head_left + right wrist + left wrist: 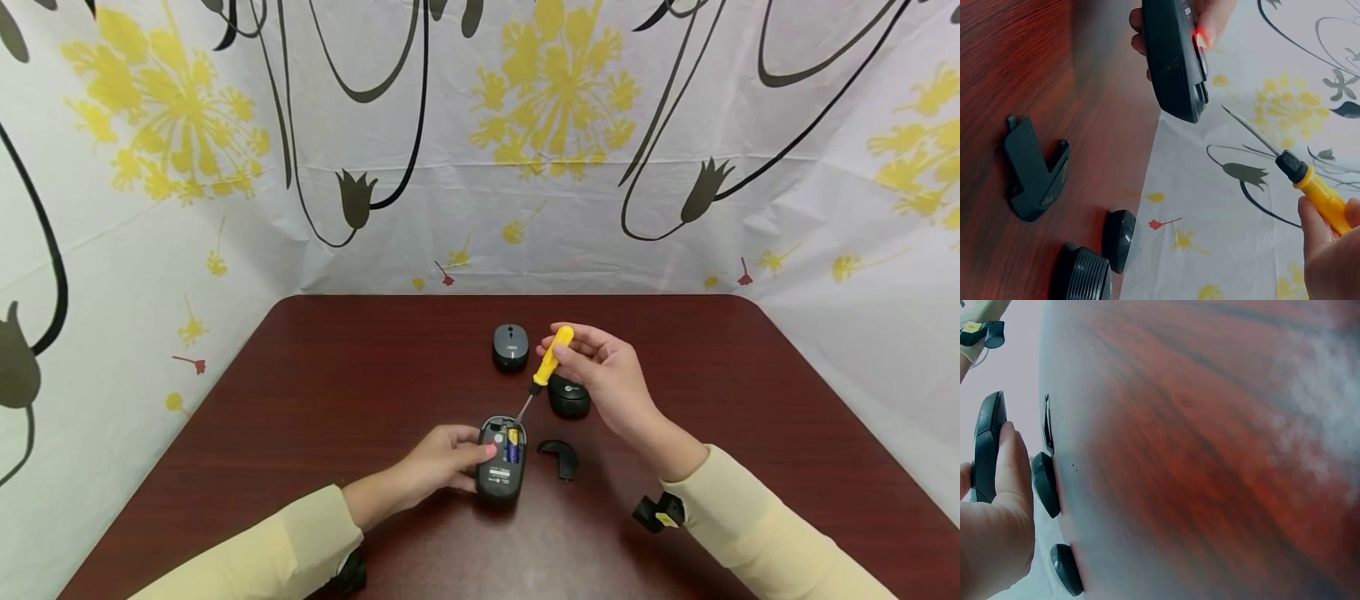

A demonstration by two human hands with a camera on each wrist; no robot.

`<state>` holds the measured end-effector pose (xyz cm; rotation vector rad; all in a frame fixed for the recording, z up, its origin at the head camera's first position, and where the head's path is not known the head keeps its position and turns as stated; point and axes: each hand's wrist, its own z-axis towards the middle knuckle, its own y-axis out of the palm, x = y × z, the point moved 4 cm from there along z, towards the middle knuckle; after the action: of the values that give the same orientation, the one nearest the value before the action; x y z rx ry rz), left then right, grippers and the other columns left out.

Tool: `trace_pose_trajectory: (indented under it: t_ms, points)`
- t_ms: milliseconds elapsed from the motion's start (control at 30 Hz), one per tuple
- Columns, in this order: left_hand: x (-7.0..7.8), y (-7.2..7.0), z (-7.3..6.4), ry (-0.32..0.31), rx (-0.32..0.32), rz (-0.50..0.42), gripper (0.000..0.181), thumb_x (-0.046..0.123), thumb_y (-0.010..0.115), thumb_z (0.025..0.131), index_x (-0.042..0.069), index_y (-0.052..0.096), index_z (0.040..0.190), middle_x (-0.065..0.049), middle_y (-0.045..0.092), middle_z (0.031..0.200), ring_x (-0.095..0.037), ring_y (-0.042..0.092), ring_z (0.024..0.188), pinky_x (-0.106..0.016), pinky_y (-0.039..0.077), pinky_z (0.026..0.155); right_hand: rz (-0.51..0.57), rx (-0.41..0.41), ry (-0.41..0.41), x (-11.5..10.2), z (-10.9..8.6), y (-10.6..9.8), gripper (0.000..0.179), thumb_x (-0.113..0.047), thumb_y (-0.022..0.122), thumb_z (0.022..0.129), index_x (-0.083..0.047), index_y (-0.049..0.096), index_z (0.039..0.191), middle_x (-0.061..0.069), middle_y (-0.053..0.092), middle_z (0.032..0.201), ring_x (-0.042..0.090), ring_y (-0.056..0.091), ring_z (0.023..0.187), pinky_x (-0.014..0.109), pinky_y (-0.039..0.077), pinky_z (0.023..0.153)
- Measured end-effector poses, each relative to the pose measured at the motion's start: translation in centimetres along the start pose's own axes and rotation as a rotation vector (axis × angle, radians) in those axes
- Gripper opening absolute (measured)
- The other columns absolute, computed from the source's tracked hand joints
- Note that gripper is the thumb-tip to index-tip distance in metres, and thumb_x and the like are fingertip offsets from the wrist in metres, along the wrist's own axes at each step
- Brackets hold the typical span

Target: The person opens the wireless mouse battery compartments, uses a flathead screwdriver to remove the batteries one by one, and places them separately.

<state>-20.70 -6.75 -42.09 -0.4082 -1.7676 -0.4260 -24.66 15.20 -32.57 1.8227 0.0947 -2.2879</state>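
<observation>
Presently, the mouse (501, 485) is held above the surface (360, 358), about midway between its left and right edges, underside up, with its battery (513, 447) exposed. The fingers of the left hand (442, 458) grip it, thumb (483, 452) on the underside; those of the right hand (617, 382) pinch the screwdriver (553, 357). Its tip (1225, 109) stands just off the mouse, near the battery's far end; no contact is visible. Sound practice, in this assessment: brace the mouse against the surface, seat the tip before applying force, press lightly to spare the battery's wrapper, and clear the thumb from any slip path. The cover (567, 460) lies toward the right edge from the mouse; the black mouse (568, 403), toward the far edge, may crowd the right hand.
</observation>
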Motion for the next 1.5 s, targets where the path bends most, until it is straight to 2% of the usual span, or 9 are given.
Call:
trace_pose_trajectory:
  t_ms: [333, 500, 600, 767, 867, 1067, 1233, 1467, 1500]
  points:
    - [0.0, 0.0, 0.1, -0.008, 0.011, 0.012, 0.042, 0.017, 0.063, 0.096, -0.012, 0.054, 0.124, -0.019, 0.068, 0.107, -0.022, 0.067, 0.089, -0.037, 0.059, 0.07, -0.147, -0.047, -0.134, -0.5, -0.8, 1.2, 0.032, -0.005, 0.064, 0.094, 0.002, 0.058, 0.125, 0.012, 0.068, 0.108, 0.022, 0.068, 0.098, 0.04, 0.054, 0.085]
    - [0.0, 0.0, 0.2, -0.013, 0.013, 0.014, 0.042, 0.018, 0.063, 0.096, -0.013, 0.054, 0.124, -0.018, 0.068, 0.107, -0.022, 0.067, 0.089, -0.037, 0.059, 0.071, -0.21, -0.08, -0.194, -0.5, -1.2, 1.7, 0.03, -0.003, 0.064, 0.093, 0.001, 0.06, 0.122, 0.017, 0.068, 0.108, 0.024, 0.068, 0.095, 0.035, 0.055, 0.084]
    - [0.0, 0.0, 0.3, -0.017, 0.012, 0.009, 0.042, 0.018, 0.063, 0.096, -0.013, 0.054, 0.123, -0.018, 0.068, 0.106, -0.023, 0.067, 0.089, -0.037, 0.059, 0.071, -0.259, -0.123, -0.251, -0.6, -1.6, 2.1, 0.028, -0.001, 0.064, 0.093, 0.0, 0.061, 0.121, 0.017, 0.068, 0.107, 0.023, 0.068, 0.092, 0.027, 0.056, 0.077]
    - [-0.1, -0.1, 0.4, -0.005, -0.001, -0.002, 0.042, 0.019, 0.063, 0.097, -0.014, 0.054, 0.122, -0.018, 0.068, 0.103, -0.024, 0.068, 0.089, -0.039, 0.059, 0.073, -0.334, -0.226, -0.347, -0.8, -2.5, 3.1, 0.029, 0.002, 0.063, 0.092, -0.003, 0.062, 0.12, 0.011, 0.067, 0.11, 0.023, 0.067, 0.087, 0.028, 0.056, 0.067]
    - [-0.2, -0.1, 0.4, -0.002, -0.005, -0.01, 0.041, 0.019, 0.062, 0.097, -0.013, 0.055, 0.121, -0.017, 0.068, 0.103, -0.024, 0.068, 0.089, -0.038, 0.058, 0.073, -0.363, -0.27, -0.388, -0.8, -2.8, 3.7, 0.028, 0.003, 0.063, 0.092, -0.005, 0.062, 0.119, 0.008, 0.068, 0.111, 0.023, 0.068, 0.09, 0.035, 0.058, 0.071]
    - [-0.4, -0.1, 0.4, -0.005, 0.009, -0.001, 0.039, 0.017, 0.061, 0.097, -0.014, 0.055, 0.12, -0.016, 0.068, 0.1, -0.021, 0.067, 0.087, -0.036, 0.059, 0.072, -0.411, -0.278, -0.439, -0.5, -3.0, 4.2, 0.025, 0.004, 0.064, 0.091, -0.001, 0.064, 0.116, 0.011, 0.07, 0.108, 0.022, 0.069, 0.092, 0.031, 0.058, 0.072]
    - [-0.6, -0.1, 0.3, -0.008, 0.018, -0.005, 0.038, 0.014, 0.061, 0.096, -0.015, 0.055, 0.119, -0.016, 0.068, 0.099, -0.021, 0.067, 0.086, -0.036, 0.059, 0.071, -0.386, -0.248, -0.402, -0.3, -2.6, 4.1, 0.021, 0.002, 0.062, 0.093, 0.0, 0.065, 0.113, 0.012, 0.07, 0.105, 0.02, 0.068, 0.095, 0.03, 0.057, 0.077]
    - [-0.4, 0.1, 0.1, -0.023, 0.006, -0.017, 0.039, 0.013, 0.063, 0.094, -0.014, 0.054, 0.122, -0.018, 0.068, 0.103, -0.022, 0.067, 0.087, -0.037, 0.059, 0.071, -0.294, -0.199, -0.219, -0.1, -1.0, 3.1, 0.02, -0.006, 0.06, 0.096, 0.002, 0.063, 0.115, 0.021, 0.068, 0.104, 0.036, 0.066, 0.096, 0.034, 0.057, 0.078]
    - [-0.4, 0.1, 0.0, -0.024, 0.005, -0.017, 0.039, 0.013, 0.063, 0.094, -0.014, 0.054, 0.122, -0.019, 0.068, 0.103, -0.023, 0.067, 0.088, -0.037, 0.059, 0.071, -0.289, -0.191, -0.192, 0.0, -0.7, 2.9, 0.021, -0.008, 0.06, 0.097, 0.002, 0.063, 0.115, 0.021, 0.069, 0.104, 0.035, 0.066, 0.096, 0.034, 0.057, 0.078]
